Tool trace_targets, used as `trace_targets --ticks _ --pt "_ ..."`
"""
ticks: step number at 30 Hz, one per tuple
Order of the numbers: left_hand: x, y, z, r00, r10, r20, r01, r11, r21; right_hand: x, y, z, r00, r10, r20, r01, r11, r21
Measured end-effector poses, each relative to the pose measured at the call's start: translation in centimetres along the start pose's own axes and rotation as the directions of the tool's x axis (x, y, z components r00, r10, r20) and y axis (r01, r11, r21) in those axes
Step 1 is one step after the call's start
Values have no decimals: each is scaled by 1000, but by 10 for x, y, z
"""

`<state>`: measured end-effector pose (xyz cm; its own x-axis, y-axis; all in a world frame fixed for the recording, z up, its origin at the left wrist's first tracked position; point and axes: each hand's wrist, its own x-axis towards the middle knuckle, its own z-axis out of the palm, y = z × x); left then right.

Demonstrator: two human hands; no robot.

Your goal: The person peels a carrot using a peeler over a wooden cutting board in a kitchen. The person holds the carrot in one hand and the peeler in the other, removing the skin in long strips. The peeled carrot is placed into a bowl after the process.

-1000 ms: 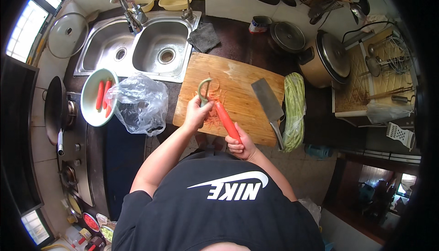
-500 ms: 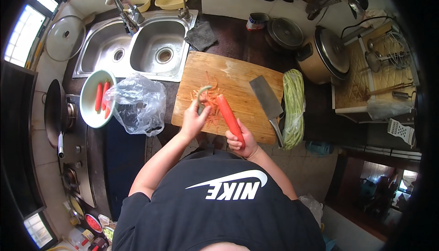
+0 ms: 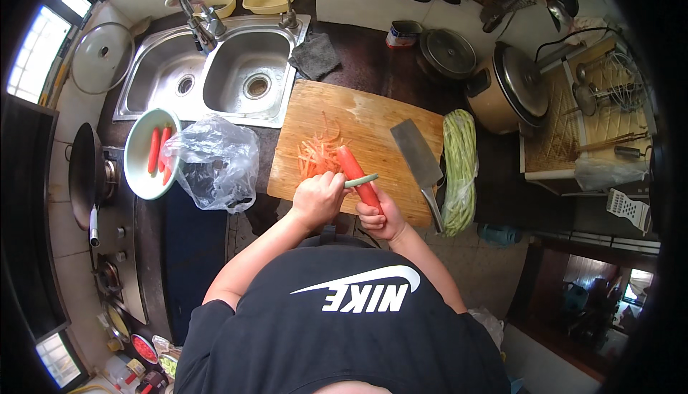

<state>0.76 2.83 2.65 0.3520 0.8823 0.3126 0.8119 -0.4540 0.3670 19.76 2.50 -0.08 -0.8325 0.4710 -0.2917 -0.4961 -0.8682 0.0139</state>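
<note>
A large peeled carrot [image 3: 350,167] is gripped at its near end by my right hand [image 3: 383,215], tilted with its far end over the cutting board [image 3: 380,111]. My left hand [image 3: 320,197] is closed on a pale green peeler [image 3: 362,180], which lies across the carrot just beyond my right fingers. Its blade is too small to make out. Orange peelings [image 3: 319,152] are heaped on the board beside the carrot's far end. To the right, a cleaver [image 3: 417,154] rests on the board, its handle toward me.
A bundle of long green beans [image 3: 459,172] lies along the board's right edge. Left of the board are a crumpled clear plastic bag [image 3: 222,161] and a pale bowl [image 3: 136,179] with several carrots. Behind stand a double sink [image 3: 215,100], a grey cloth [image 3: 315,55] and a rice cooker [image 3: 494,93].
My left hand has brought the peeler from over the peelings down and right onto the carrot, near my right hand. The carrot has shifted slightly toward me.
</note>
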Motion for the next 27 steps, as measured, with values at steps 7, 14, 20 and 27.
trace_targets --ticks 7,14,20,27 --pt "6 -45 8 975 -221 -9 220 961 166 -11 0 -8 999 41 7 -41 999 -34" --pt "-4 -68 20 826 -549 128 556 830 -32 -17 5 -6 1000 1 -12 -2 998 -63" --pt "12 -15 -2 706 -417 573 537 -213 -816 -9 6 6 985 -167 -42 138 909 -393" --pt "18 3 -18 779 -344 525 562 10 -827 9 -4 35 923 -373 -91 63 380 -923"
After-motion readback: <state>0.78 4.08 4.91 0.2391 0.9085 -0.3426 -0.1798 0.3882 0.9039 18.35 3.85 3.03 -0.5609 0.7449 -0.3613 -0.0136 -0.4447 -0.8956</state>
